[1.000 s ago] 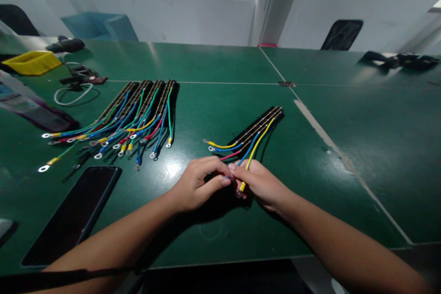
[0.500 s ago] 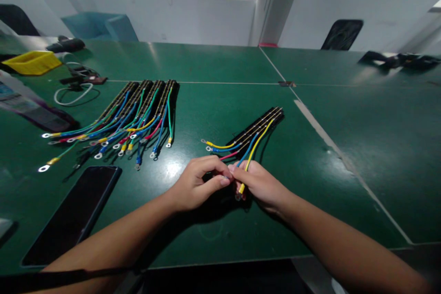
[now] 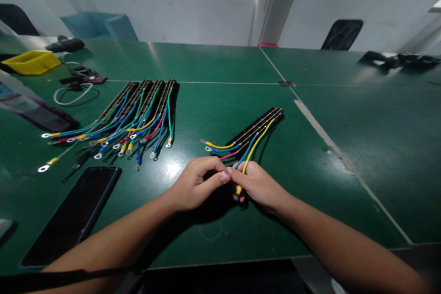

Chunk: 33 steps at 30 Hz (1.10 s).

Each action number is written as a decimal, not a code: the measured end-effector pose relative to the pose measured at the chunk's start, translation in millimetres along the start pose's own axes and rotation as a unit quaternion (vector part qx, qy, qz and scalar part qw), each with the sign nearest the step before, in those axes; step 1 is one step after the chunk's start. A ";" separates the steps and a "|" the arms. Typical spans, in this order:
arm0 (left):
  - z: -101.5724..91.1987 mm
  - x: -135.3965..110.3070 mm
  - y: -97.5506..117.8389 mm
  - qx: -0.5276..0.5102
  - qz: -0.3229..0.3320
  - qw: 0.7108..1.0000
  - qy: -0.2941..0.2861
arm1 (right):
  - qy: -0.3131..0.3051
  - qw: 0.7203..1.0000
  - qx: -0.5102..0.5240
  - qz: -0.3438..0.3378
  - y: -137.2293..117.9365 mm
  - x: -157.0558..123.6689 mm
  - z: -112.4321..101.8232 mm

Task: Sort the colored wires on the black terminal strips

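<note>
A black terminal block with brass-coloured metal strips lies angled on the green table, with coloured wires coming off it. My right hand is closed, its thumb pressing on a blue wire. A yellow wire passes over that hand, and its ring terminal hangs below the fingers. My left hand pinches at the blue wire's end, fingertips against the right thumb; the tip itself is hidden. Beyond the left hand, a shorter yellow wire, a second blue wire and a red wire stick out leftward.
Several wired terminal blocks lie side by side at left, ring terminals towards me. A phone is near my left forearm. Farther back are a yellow bin, a white cable and a plastic package.
The yellow wire's end has shifted slightly left and down. My right thumb has moved a little left along the blue wire, and the fingertips now press closer together. The block stays put.
</note>
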<state>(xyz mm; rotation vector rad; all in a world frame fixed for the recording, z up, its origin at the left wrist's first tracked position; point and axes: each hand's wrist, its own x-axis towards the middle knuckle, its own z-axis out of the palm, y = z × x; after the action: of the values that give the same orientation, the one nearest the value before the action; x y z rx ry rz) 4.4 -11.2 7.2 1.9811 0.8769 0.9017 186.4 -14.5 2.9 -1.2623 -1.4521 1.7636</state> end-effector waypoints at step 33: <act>-3.9 -2.6 0.6 0.084 0.013 0.995 -0.050 | 0.036 0.988 0.147 -0.010 1.6 1.7 -1.5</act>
<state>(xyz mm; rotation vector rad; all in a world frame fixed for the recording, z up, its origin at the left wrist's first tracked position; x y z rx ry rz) 0.0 -12.2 8.6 2.1656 0.8964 0.7577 187.3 -12.8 0.8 -1.1406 -1.1118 1.8199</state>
